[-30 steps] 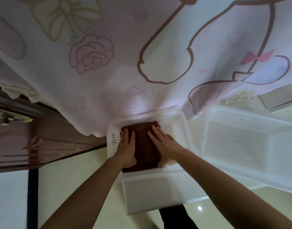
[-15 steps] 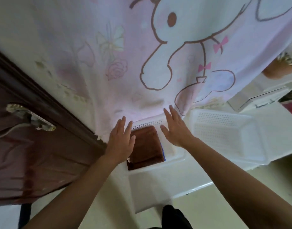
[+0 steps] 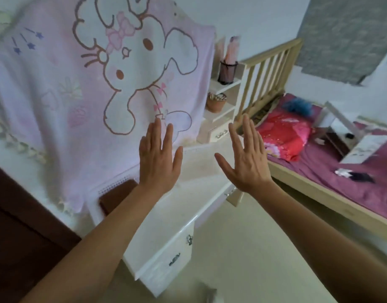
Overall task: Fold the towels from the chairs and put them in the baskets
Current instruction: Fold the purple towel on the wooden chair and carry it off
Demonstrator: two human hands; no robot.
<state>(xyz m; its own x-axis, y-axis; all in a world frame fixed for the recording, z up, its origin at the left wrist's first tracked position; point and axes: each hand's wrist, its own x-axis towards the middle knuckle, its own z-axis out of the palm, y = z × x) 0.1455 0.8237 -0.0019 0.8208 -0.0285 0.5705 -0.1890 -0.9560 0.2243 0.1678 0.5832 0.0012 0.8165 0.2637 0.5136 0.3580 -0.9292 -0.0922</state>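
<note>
A folded brown towel (image 3: pixel 117 196) lies in a white perforated basket (image 3: pixel 113 185) on the white desk (image 3: pixel 166 224); my left forearm hides part of both. My left hand (image 3: pixel 158 158) is raised above the desk with straight fingers and holds nothing. My right hand (image 3: pixel 246 157) is raised beside it, fingers spread, also holding nothing. A second white basket (image 3: pixel 201 159) shows between the hands, blurred. Both hands are well above the towel.
A large pink cartoon-rabbit blanket (image 3: pixel 96 79) hangs behind the desk. A dark wooden door (image 3: pixel 19 237) is at the left. To the right stand a small shelf unit (image 3: pixel 223 106) and a wooden bed (image 3: pixel 332 167) with a purple sheet and a red pillow. Pale floor lies below.
Both hands lifted off the brown towel in the basket and rose with fingers straight. The view swung up and to the right, bringing the bed into sight.
</note>
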